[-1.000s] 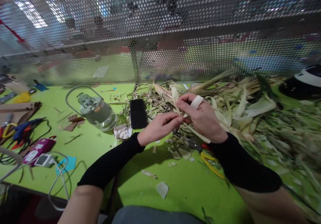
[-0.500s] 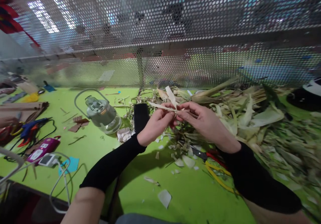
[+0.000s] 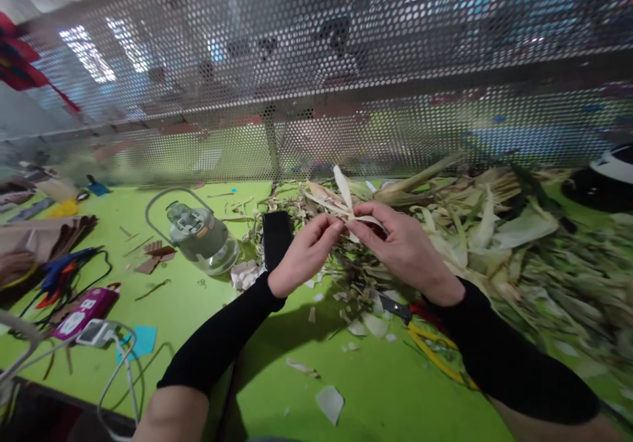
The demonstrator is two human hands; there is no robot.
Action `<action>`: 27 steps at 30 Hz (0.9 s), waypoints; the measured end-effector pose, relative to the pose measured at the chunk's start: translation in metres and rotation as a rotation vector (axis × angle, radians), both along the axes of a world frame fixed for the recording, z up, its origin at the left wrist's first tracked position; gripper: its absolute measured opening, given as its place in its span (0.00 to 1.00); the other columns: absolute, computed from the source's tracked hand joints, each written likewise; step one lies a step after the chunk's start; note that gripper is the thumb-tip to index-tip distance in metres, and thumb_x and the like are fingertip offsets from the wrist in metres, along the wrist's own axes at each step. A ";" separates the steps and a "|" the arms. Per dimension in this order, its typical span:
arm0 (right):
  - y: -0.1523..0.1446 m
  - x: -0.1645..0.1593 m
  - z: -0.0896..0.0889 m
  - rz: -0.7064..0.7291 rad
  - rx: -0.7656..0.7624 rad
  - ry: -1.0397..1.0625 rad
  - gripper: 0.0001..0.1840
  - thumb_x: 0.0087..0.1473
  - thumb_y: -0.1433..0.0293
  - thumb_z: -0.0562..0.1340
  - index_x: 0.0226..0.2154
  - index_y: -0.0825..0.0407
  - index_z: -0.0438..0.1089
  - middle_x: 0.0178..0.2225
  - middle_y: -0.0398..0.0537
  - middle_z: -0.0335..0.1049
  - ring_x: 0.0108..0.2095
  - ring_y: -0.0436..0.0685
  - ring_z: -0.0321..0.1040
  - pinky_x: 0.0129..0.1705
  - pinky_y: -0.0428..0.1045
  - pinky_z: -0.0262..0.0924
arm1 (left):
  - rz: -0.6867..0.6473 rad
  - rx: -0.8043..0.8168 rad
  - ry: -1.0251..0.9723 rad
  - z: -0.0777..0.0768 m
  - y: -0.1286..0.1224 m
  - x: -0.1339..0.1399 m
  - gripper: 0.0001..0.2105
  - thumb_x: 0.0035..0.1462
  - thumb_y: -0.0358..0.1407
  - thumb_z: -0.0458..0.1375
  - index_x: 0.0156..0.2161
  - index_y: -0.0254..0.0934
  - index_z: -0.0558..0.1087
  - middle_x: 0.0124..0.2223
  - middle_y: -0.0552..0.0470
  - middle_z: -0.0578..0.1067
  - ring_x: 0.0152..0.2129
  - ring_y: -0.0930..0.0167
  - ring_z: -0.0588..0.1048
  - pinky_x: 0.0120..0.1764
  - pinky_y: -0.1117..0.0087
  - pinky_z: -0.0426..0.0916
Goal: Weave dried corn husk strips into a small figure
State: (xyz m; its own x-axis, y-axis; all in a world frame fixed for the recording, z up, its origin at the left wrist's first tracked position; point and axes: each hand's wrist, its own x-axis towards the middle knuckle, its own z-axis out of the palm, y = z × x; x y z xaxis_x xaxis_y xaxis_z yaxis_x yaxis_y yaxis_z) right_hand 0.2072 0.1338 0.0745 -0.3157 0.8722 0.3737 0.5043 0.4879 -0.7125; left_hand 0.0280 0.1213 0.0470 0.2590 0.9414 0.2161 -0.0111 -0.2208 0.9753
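Apparently to keep their crossing steady, the bare left hand (image 3: 306, 252) and bare right hand (image 3: 408, 247) both pinch slim, pale, husk-like strips (image 3: 343, 188) above the flat lime-green bench (image 3: 395, 389).

The grip of your left hand (image 3: 309, 251) and right hand (image 3: 408, 251) hides the lower part of the pale husk strips (image 3: 342, 185), so you cannot see how they join. Your right sleeve (image 3: 514, 356) covers part of a yellow-handled tool (image 3: 424, 349); your left hand hides a lower corner of the black phone (image 3: 275, 234). At your left edge, a co-worker's hand (image 3: 14, 267) is blurred and cut off. Your right edge cuts off a black-and-white object (image 3: 601, 188).
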 end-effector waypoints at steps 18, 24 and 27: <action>-0.009 0.022 0.016 0.073 0.319 -0.499 0.33 0.69 0.47 0.44 0.45 0.47 0.78 0.40 0.51 0.78 0.40 0.63 0.68 0.44 0.58 0.54 | 0.167 0.596 0.388 0.009 -0.010 -0.005 0.09 0.69 0.36 0.52 0.42 0.34 0.73 0.34 0.50 0.80 0.27 0.75 0.74 0.34 0.75 0.68; -0.014 0.017 0.019 -0.067 0.433 -0.584 0.32 0.71 0.51 0.43 0.46 0.48 0.78 0.48 0.56 0.76 0.47 0.67 0.68 0.45 0.61 0.54 | 0.191 0.663 0.419 0.006 -0.008 -0.007 0.11 0.69 0.36 0.53 0.45 0.33 0.76 0.37 0.48 0.83 0.28 0.74 0.79 0.34 0.76 0.71; -0.016 0.013 0.016 -0.113 0.525 -0.693 0.29 0.71 0.55 0.45 0.48 0.48 0.78 0.50 0.60 0.75 0.51 0.71 0.66 0.46 0.61 0.53 | 0.253 0.697 0.459 0.004 -0.007 -0.007 0.10 0.69 0.36 0.54 0.43 0.35 0.76 0.37 0.49 0.83 0.30 0.74 0.80 0.35 0.76 0.72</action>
